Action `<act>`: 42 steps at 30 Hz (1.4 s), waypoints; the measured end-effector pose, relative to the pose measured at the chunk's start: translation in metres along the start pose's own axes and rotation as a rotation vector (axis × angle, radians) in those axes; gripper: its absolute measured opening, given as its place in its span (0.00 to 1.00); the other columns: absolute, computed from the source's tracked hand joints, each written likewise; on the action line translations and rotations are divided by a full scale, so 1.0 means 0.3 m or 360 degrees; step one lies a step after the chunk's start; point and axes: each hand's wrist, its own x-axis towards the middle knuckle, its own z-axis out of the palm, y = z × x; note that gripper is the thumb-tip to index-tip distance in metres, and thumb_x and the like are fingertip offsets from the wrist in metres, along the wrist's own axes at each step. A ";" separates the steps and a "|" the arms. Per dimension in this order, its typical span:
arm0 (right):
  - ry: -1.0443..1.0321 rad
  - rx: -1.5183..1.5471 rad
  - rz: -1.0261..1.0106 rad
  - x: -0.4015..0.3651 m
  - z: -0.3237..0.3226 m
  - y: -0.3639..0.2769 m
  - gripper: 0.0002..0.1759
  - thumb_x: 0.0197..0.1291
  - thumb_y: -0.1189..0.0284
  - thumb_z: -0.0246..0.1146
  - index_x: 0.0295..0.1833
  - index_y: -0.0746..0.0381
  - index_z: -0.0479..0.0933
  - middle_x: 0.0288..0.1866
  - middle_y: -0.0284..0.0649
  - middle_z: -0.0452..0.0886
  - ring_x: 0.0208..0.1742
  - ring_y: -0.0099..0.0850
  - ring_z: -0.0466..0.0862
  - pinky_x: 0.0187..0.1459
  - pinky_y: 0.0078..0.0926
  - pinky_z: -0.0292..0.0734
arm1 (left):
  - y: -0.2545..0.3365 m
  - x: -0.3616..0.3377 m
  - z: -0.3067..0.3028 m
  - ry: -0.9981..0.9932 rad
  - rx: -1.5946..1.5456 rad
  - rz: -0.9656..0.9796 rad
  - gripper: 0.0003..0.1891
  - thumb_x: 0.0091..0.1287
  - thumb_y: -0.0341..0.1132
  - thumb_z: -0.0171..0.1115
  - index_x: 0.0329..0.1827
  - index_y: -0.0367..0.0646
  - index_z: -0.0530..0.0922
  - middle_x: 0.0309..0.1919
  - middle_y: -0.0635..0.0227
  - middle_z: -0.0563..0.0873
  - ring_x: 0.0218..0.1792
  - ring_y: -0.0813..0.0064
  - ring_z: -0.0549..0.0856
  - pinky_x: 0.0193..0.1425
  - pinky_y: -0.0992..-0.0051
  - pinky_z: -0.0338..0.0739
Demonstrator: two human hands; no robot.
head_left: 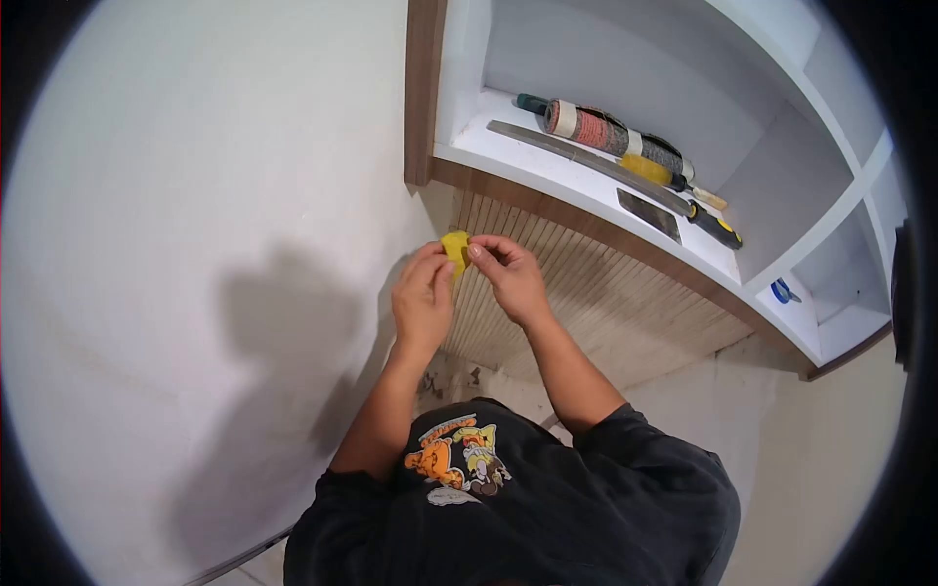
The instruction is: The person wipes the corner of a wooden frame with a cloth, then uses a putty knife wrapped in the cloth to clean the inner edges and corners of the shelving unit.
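Both my hands meet in front of the wall, just below the shelf unit. Between their fingertips is a small yellow piece (455, 252), which looks like a thin folded sheet; its exact kind I cannot make out. My left hand (422, 296) pinches it from the left and below, with the fingers curled. At its right edge, my right hand (510, 280) grips it between thumb and forefinger. The fingers partly cover the piece.
Above right, a white shelf (547, 162) with brown edging holds a red-and-grey roll (596, 130), a long flat file (586, 159) with a black-and-yellow handle, a yellow-handled tool (647, 170) and a dark flat plate (649, 215). A blue item (781, 291) lies in another compartment. Ribbed panelling (586, 283) runs below.
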 end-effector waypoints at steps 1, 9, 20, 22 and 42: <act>-0.0083 0.0267 0.0231 -0.009 0.005 -0.024 0.16 0.73 0.66 0.62 0.59 0.62 0.79 0.48 0.34 0.85 0.44 0.22 0.83 0.46 0.18 0.80 | 0.006 -0.001 0.003 -0.0076 0.0218 0.0202 0.06 0.70 0.31 0.65 0.44 0.38 0.85 0.56 0.54 0.85 0.59 0.59 0.84 0.65 0.60 0.74; -0.0190 0.0748 0.0516 -0.015 -0.025 -0.020 0.15 0.76 0.68 0.56 0.57 0.68 0.78 0.46 0.39 0.86 0.41 0.25 0.84 0.43 0.22 0.81 | 0.018 -0.017 0.007 0.0045 0.0098 0.0096 0.08 0.66 0.26 0.65 0.47 0.35 0.85 0.56 0.55 0.85 0.59 0.59 0.82 0.65 0.66 0.74; -0.0346 0.0442 0.0608 -0.016 -0.126 -0.044 0.13 0.71 0.70 0.64 0.53 0.68 0.80 0.40 0.40 0.86 0.40 0.22 0.84 0.39 0.17 0.80 | 0.007 0.045 -0.002 -0.0330 -0.0082 -0.0566 0.12 0.71 0.26 0.64 0.55 0.33 0.83 0.41 0.64 0.90 0.39 0.81 0.86 0.46 0.81 0.79; -0.0299 0.0394 0.0622 -0.007 -0.158 -0.052 0.13 0.70 0.71 0.65 0.53 0.69 0.80 0.41 0.40 0.86 0.40 0.22 0.84 0.40 0.18 0.79 | -0.012 0.044 0.003 -0.0357 -0.0226 -0.0601 0.11 0.71 0.25 0.63 0.54 0.31 0.82 0.41 0.64 0.89 0.40 0.81 0.85 0.47 0.80 0.80; 0.0378 -0.1537 -0.1647 0.110 0.117 -0.276 0.09 0.54 0.75 0.72 0.41 0.60 0.82 0.38 0.35 0.82 0.38 0.34 0.81 0.44 0.33 0.73 | -0.060 -0.054 -0.015 0.0000 -0.0063 -0.0396 0.10 0.72 0.31 0.64 0.48 0.32 0.85 0.34 0.66 0.89 0.36 0.80 0.85 0.44 0.78 0.79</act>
